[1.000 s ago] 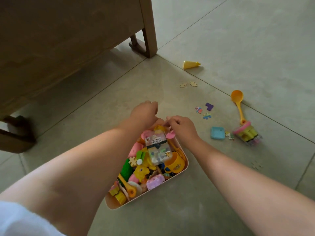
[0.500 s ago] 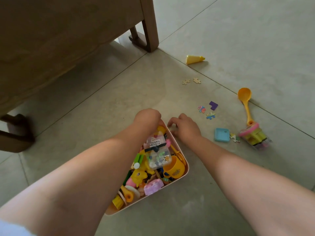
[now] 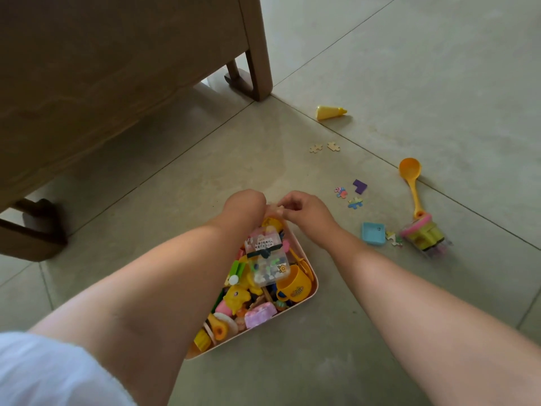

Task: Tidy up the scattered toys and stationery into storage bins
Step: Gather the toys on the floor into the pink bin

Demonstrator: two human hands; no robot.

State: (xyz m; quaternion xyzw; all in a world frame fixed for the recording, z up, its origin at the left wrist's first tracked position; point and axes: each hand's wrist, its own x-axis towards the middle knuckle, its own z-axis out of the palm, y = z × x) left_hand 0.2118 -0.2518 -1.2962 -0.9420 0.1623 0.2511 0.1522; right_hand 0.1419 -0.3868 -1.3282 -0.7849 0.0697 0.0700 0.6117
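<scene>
The right hand (image 3: 307, 212) has lifted off the floor, its fingers (image 3: 288, 205) now curled at the pink bin's (image 3: 313, 284) far corner; whether they hold anything is unclear. The left hand (image 3: 244, 205) stays there, fingers hidden. Toys still fill the bin.

grey tiled floor (image 3: 424, 68) filling the frame, thin grout lines running diagonally, soft daylight washing the upper right, brown wooden furniture (image 3: 102, 83) looming upper left, its leg (image 3: 259, 54) standing on the tiles, dark foot (image 3: 32, 230) sitting at left edge, casting shadow underneath
</scene>
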